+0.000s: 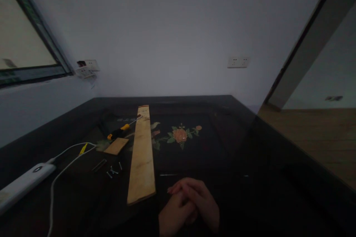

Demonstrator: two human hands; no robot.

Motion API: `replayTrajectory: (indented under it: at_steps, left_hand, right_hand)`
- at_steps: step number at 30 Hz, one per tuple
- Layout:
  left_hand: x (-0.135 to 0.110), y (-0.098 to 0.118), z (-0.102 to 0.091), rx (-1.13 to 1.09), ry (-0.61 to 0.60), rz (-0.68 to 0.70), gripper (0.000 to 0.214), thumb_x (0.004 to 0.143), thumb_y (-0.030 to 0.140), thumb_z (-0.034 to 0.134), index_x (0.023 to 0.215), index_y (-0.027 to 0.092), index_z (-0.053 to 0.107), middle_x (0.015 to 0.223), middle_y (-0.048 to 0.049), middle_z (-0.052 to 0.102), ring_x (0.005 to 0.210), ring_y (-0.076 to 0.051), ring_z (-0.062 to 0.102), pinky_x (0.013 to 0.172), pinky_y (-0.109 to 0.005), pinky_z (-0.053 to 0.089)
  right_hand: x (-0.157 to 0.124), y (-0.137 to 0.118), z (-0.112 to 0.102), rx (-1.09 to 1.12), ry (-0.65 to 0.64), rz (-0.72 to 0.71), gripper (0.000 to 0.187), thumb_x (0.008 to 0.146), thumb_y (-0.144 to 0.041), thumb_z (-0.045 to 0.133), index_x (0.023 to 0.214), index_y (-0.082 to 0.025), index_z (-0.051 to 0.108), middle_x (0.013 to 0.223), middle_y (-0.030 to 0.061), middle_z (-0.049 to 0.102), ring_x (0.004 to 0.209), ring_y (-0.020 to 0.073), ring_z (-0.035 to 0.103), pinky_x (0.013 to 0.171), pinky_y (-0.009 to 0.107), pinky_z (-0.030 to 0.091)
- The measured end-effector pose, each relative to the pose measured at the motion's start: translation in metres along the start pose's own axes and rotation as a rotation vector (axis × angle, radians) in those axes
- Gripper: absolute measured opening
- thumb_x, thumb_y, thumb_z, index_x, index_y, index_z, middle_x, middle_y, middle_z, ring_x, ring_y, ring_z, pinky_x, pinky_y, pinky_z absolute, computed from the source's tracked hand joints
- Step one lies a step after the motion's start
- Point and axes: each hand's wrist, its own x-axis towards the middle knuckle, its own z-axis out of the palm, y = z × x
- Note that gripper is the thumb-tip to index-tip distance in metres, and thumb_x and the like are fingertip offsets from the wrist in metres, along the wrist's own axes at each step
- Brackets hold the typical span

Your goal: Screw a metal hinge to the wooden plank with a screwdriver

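Note:
At the front of the dark table, my left hand (174, 213) and my right hand (202, 198) are clasped together. Their fingers are folded over one another, and no object shows in either of them. Nearest to them, on the left, lies a long wooden board (142, 163) stretching toward the wall. Past the board is a yellow and black screwdriver (119, 132), its shaft tip resting over the board. A small rectangular piece of wood (116, 146) lies beside it. Closer in are several screws (113, 171) and a small thin item (99, 165) that I cannot make out.
The dark table (236, 148) bears a printed rose and meets the wall at the back. A white power strip (27, 181) lies at the left with a white cable (52, 192) curving near it. Wall sockets (238, 62) sit above the table.

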Motion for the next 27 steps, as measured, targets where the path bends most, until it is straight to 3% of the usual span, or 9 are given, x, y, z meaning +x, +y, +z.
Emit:
replayTrajectory:
  at_steps: [4, 11, 20, 27]
  left_hand:
    - [-0.001, 0.005, 0.002, 0.026, -0.033, -0.021, 0.04, 0.071, 0.055, 0.049, 0.071, 0.015, 0.051, 0.053, 0.0037, 0.044, 0.048, -0.008, 0.038, 0.047, -0.023, 0.027]
    - [0.002, 0.004, 0.001, -0.026, -0.071, -0.02, 0.038, 0.072, 0.054, 0.051, 0.072, 0.017, 0.046, 0.052, 0.005, 0.042, 0.046, -0.008, 0.038, 0.045, -0.022, 0.027]
    - [0.002, -0.006, -0.002, -0.023, -0.091, 0.016, 0.044, 0.079, 0.058, 0.049, 0.076, 0.014, 0.054, 0.055, 0.0032, 0.044, 0.048, -0.008, 0.039, 0.046, -0.022, 0.027]
    - [0.002, -0.004, -0.002, 0.01, -0.08, -0.001, 0.049, 0.079, 0.062, 0.047, 0.065, 0.015, 0.049, 0.054, 0.0018, 0.045, 0.049, -0.009, 0.041, 0.048, -0.023, 0.028]
  right_hand:
    - [-0.001, -0.001, -0.003, 0.032, -0.005, -0.019, 0.037, 0.083, -0.049, 0.055, 0.085, -0.016, 0.072, 0.101, 0.0121, 0.071, 0.078, 0.0178, 0.067, 0.039, 0.014, 0.044]
    - [0.0, -0.002, -0.001, 0.066, 0.048, 0.117, 0.04, 0.081, -0.051, 0.056, 0.087, -0.015, 0.072, 0.103, 0.0094, 0.07, 0.045, 0.0049, 0.055, 0.033, 0.014, 0.041]
    - [0.0, -0.001, -0.001, 0.031, 0.045, 0.117, 0.04, 0.08, -0.052, 0.055, 0.084, -0.015, 0.072, 0.099, 0.0086, 0.07, 0.049, 0.007, 0.057, 0.034, 0.015, 0.042]
    - [0.001, -0.001, -0.002, -0.009, 0.039, 0.107, 0.041, 0.081, -0.052, 0.054, 0.087, -0.015, 0.072, 0.089, 0.0072, 0.071, 0.04, 0.0046, 0.051, 0.032, 0.016, 0.041]
